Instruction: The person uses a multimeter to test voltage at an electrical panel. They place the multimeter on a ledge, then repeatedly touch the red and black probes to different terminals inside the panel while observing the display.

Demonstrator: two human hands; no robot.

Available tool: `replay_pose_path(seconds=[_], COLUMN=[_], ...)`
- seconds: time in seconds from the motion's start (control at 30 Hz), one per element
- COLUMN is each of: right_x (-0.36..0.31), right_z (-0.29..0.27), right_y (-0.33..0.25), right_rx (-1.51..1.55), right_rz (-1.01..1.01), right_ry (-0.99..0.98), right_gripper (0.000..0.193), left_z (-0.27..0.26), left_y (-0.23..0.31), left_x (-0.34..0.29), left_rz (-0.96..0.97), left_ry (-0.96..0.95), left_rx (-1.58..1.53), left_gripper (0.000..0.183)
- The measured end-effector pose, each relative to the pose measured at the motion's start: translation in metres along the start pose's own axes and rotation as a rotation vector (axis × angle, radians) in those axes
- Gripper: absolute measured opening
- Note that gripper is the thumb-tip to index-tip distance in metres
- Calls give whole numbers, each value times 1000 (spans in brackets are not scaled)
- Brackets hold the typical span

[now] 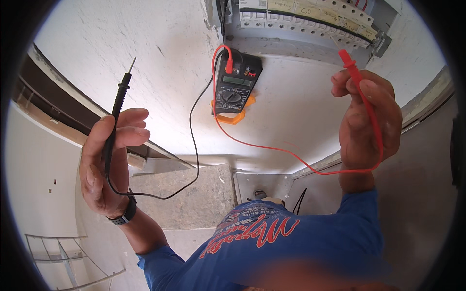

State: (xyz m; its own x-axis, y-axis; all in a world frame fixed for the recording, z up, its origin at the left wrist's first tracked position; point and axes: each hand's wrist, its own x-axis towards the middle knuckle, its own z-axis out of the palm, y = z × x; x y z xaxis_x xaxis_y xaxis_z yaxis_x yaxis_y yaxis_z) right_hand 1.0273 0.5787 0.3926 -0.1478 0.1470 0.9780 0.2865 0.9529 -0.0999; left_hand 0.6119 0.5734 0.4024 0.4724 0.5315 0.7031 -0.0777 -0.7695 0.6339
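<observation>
My left hand point(97, 167) is raised at the left, its thumb and fingers closed round a black test probe point(119, 102). The bare metal tip of that probe points up, in front of the white wall. On the right, my right hand point(371, 109) grips a red test probe point(350, 65), whose tip points up near the lower row of breakers in the electrical panel point(301, 23). Between my hands, a black clamp meter point(236, 82) with an orange jaw hangs below the panel. A black lead point(193, 131) and a red lead point(272, 147) run from it to the probes.
Dark cables point(222, 19) come down beside the panel's left edge. A brown door frame point(63, 104) stands at the left. Below are a stone-like slab point(184, 194) on the floor and a metal rack point(63, 259) at lower left. A sandalled foot point(260, 194) shows beyond my blue shirt.
</observation>
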Motion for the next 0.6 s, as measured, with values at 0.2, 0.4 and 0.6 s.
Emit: replay_pose_path(seconds=[0.2,0.4,0.6], right_x=[43,64,96], right_z=[-9,1,18], right_y=[16,40,73], right_rx=[-210,-430,-513], right_rz=[-204,-384,-483], right_ry=[28,-13,-6], right_gripper=[30,28,27], left_z=[20,38,63], left_y=[-3,-34,-54], left_x=[51,84,110], left_rz=[232,489,555], left_ry=[10,292,425], left_rx=[44,566,832], left_gripper=[63,41,31])
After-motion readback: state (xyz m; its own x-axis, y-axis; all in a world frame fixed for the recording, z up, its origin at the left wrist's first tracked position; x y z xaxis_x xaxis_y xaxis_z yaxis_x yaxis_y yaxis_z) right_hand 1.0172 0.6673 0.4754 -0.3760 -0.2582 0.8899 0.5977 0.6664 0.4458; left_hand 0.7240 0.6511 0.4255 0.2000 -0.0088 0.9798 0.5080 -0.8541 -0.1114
